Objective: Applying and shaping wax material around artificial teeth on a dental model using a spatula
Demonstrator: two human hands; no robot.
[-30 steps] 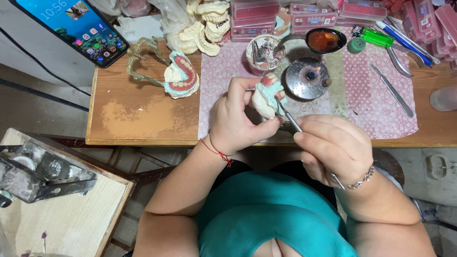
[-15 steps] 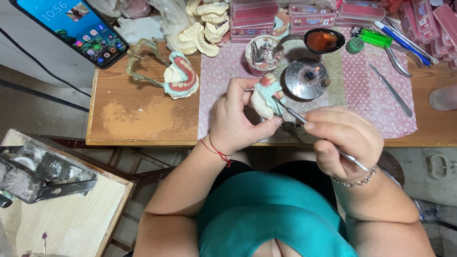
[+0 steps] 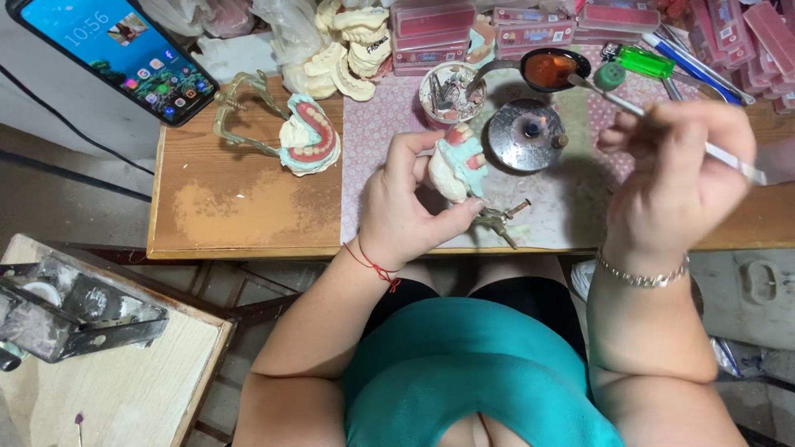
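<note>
Our left hand (image 3: 406, 207) grips a denture model (image 3: 457, 165) near the desk's (image 3: 248, 215) front edge, our right hand (image 3: 675, 165) pinches a wax spatula (image 3: 662, 124) whose tip reaches the ladle (image 3: 548, 70) beyond the round burner (image 3: 526, 135).

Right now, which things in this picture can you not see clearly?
All in the head view:
- Dental cast: its near side is hidden by the left hand.
- Thin tool: its middle is covered by the right hand.
- Grey machine: cut off by the left edge.
- Pink boxes: cut off by the top-right corner.
</note>
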